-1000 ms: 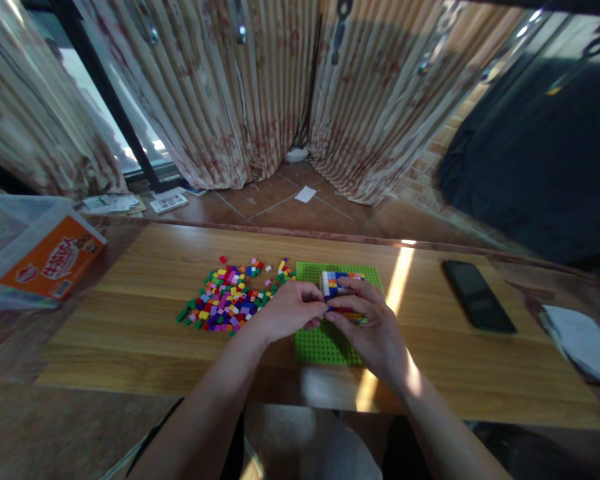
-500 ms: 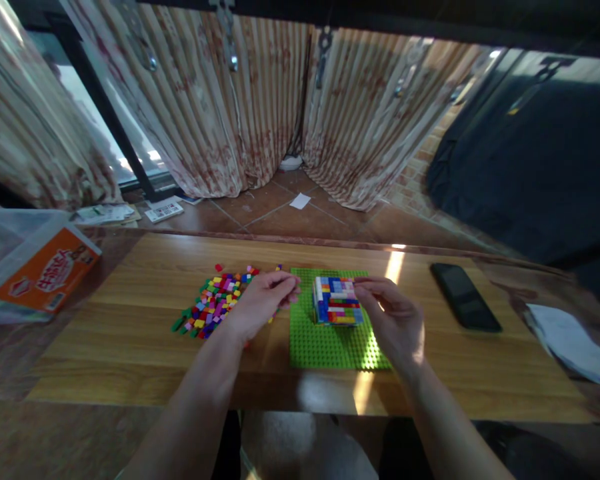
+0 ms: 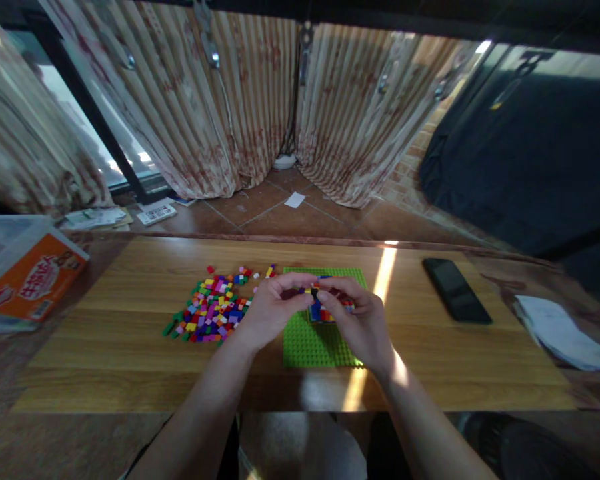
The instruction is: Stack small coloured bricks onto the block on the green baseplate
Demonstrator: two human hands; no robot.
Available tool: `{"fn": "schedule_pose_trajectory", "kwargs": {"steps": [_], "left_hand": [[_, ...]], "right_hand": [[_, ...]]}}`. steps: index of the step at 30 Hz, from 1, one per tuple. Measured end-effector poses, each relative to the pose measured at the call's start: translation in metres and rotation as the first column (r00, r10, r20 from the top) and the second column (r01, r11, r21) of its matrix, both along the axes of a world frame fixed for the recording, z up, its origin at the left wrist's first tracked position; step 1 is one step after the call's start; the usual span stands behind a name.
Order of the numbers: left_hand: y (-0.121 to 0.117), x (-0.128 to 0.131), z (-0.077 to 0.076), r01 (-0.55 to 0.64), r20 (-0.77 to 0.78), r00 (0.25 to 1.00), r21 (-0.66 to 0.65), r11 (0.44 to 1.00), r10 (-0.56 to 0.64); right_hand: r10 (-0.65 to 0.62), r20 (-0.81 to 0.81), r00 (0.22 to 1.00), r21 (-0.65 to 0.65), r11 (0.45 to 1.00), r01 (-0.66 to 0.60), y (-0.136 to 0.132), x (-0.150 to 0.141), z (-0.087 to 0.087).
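Note:
My left hand (image 3: 275,307) and my right hand (image 3: 357,320) meet above a green studded baseplate (image 3: 320,347). The fingers of both are pinched, nearly touching. Small building bricks (image 3: 314,292), dark and yellow, show between the fingertips; which fingers hold which piece is hard to see. Beneath the hands sits a block built of many-coloured bricks (image 3: 325,313) on the baseplate, largely covered by my fingers. A loose pile of small bricks (image 3: 215,310) in many colours lies left of my left hand.
The wooden table (image 3: 430,373) carries a black phone (image 3: 457,291) at the right. White papers (image 3: 565,333) lie at the right edge. A clear plastic box (image 3: 20,267) with an orange label stands at the left. Curtains (image 3: 220,113) hang behind.
My right hand has moved left and my left hand slightly right, so the fingertips now meet over the brick block. The view has shifted a little.

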State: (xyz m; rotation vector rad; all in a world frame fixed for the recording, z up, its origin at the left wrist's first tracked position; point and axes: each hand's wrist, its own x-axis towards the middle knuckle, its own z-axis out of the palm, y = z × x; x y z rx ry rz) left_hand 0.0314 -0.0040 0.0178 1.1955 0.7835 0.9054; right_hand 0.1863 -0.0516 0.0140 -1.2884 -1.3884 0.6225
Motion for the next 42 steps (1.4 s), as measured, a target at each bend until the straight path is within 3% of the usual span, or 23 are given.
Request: {"fn": "schedule_pose_trajectory", "kwargs": {"steps": [5,12,20,26,30,35,42], "left_hand": [[0.000,0.003,-0.001,-0.031,0.063,0.998,0.002,1.000,0.031],[0.000,-0.001,-0.002,0.055,0.132,0.990,-0.095,0.994,-0.042],[0.004,-0.004,-0.007,-0.007,0.116,0.993,-0.170,0.985,0.027],[0.007,-0.009,-0.006,-0.058,0.063,0.995,-0.194,0.979,0.071],[0.007,-0.009,-0.002,-0.097,-0.017,0.995,-0.205,0.974,0.096],[0.007,-0.008,-0.001,-0.092,-0.074,0.994,-0.186,0.978,0.080],[0.006,-0.007,-0.006,-0.096,-0.129,0.989,-0.168,0.981,0.074]], "right_hand": [[0.046,-0.147,0.988,-0.073,0.996,-0.057,0.001,-0.003,-0.001],[0.140,-0.372,0.918,-0.090,0.978,-0.186,0.001,-0.003,0.004],[0.131,-0.485,0.865,-0.071,0.980,-0.188,0.004,0.018,-0.001],[0.069,-0.327,0.943,-0.161,0.979,-0.128,0.004,0.031,-0.004],[-0.023,-0.059,0.998,-0.185,0.983,0.012,0.002,0.032,-0.007],[-0.066,0.259,0.964,-0.075,0.993,0.089,-0.002,0.028,-0.005],[-0.062,0.435,0.898,0.028,0.998,0.055,-0.003,0.021,-0.007]]}}
